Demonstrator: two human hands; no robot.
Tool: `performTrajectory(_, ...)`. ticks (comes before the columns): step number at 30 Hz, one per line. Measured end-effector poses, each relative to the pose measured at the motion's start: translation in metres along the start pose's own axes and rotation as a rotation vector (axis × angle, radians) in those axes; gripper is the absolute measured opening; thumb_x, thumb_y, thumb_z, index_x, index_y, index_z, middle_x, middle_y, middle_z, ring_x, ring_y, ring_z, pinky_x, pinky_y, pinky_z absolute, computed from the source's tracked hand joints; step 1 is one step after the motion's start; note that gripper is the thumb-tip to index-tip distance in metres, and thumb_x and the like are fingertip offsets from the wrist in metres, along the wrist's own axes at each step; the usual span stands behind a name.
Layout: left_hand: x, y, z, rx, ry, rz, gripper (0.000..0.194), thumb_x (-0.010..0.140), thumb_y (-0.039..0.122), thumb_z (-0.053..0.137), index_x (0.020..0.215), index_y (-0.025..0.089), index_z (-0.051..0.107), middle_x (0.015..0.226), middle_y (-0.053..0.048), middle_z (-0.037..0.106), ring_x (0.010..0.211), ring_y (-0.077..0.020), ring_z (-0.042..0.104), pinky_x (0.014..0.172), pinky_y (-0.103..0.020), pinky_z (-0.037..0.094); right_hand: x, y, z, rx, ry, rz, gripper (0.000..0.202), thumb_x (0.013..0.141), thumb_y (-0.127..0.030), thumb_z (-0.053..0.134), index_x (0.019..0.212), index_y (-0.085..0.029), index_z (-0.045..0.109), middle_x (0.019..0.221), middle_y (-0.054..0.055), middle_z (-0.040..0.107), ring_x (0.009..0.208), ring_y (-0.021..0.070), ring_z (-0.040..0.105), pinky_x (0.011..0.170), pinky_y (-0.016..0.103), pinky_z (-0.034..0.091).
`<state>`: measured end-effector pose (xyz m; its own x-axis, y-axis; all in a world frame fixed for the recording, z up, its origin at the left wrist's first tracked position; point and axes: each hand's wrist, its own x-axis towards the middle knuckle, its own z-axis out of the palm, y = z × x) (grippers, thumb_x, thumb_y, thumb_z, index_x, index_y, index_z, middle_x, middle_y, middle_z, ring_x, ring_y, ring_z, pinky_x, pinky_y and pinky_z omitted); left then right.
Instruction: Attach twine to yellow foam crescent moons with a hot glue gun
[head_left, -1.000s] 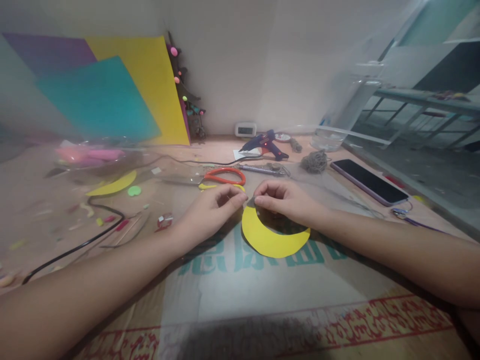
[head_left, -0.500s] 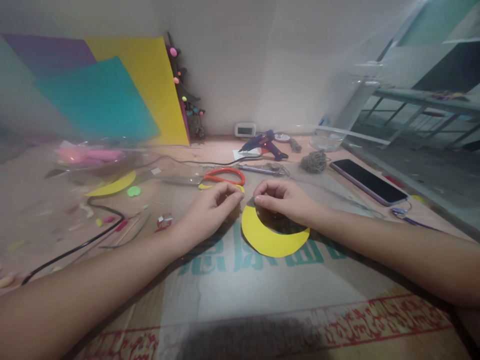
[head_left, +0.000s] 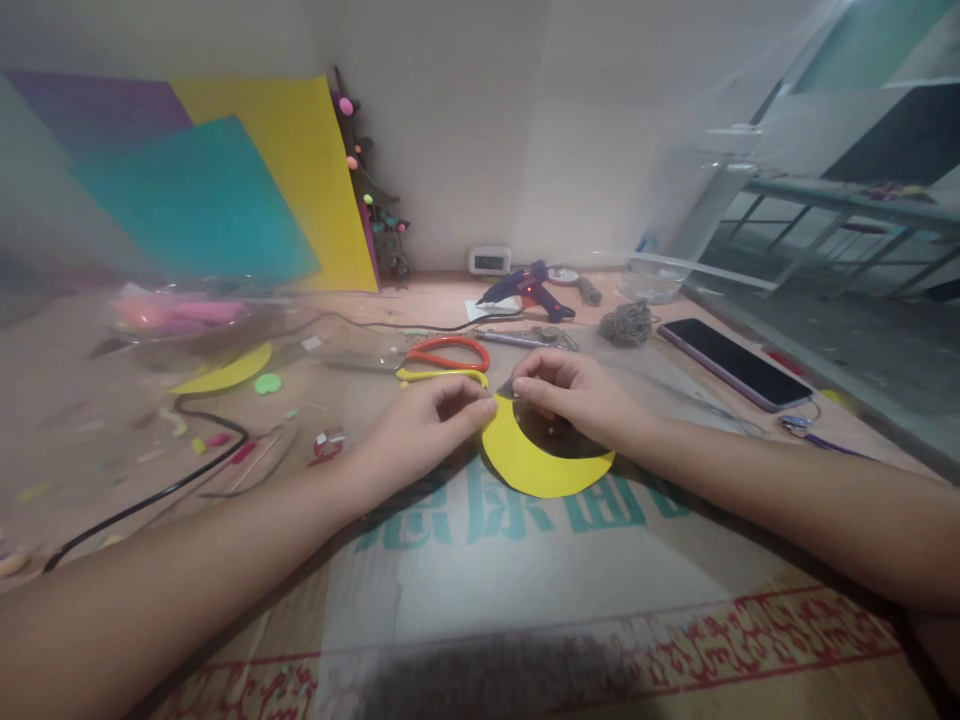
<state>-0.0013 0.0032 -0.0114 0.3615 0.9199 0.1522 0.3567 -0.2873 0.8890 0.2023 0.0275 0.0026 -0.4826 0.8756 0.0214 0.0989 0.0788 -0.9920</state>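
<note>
A yellow paper crescent hangs just over the printed board, its curve downward. My right hand pinches at its upper left tip, where a small dark grey piece shows. Thumb and fingers of my left hand are closed against the same tip from the left side. Just behind my left hand lie scissors with one orange and one yellow handle loop. Another yellow crescent rests at the left.
Behind the hands are a glue gun, a pen, a small digital clock and a ball of grey twine. A phone lies at the right. A black cable curves across the left side.
My left hand has moved slightly right and down, onto the crescent's tip. The crescent has risen a little. My right hand has shifted slightly up.
</note>
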Motion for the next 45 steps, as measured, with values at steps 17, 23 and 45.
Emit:
performTrajectory(17,0.001,-0.002,-0.001,-0.05,-0.027,-0.002,0.025,0.091,0.037,0.055,0.086,0.015,0.065,0.072,0.001,0.06,0.061,-0.0094,0.048,0.057,-0.021,0.037,0.005,0.009,-0.003,0.064,-0.051,-0.018,0.021,0.079,-0.032,0.07,0.088,-0.018,0.058,0.057,-0.005,0.059,0.042,0.0067,0.048,0.038,0.018,0.034)
performTrajectory(23,0.001,-0.002,-0.001,-0.034,-0.03,-0.006,0.024,0.091,0.037,0.055,0.087,0.015,0.064,0.071,0.001,0.059,0.061,-0.0096,0.047,0.055,-0.02,0.036,0.005,0.012,-0.004,0.061,-0.049,-0.026,0.018,0.08,-0.03,0.069,0.088,-0.018,0.058,0.056,-0.006,0.058,0.042,0.006,0.046,0.038,0.018,0.033)
performTrajectory(45,0.002,-0.005,-0.001,-0.026,-0.026,0.018,0.023,0.091,0.037,0.054,0.087,0.016,0.064,0.071,0.002,0.06,0.06,-0.0099,0.05,0.058,-0.022,0.04,0.004,0.009,-0.005,0.02,-0.074,-0.055,0.024,0.083,-0.039,0.067,0.083,-0.017,0.058,0.052,-0.007,0.048,0.043,0.0059,0.041,0.04,0.019,0.029)
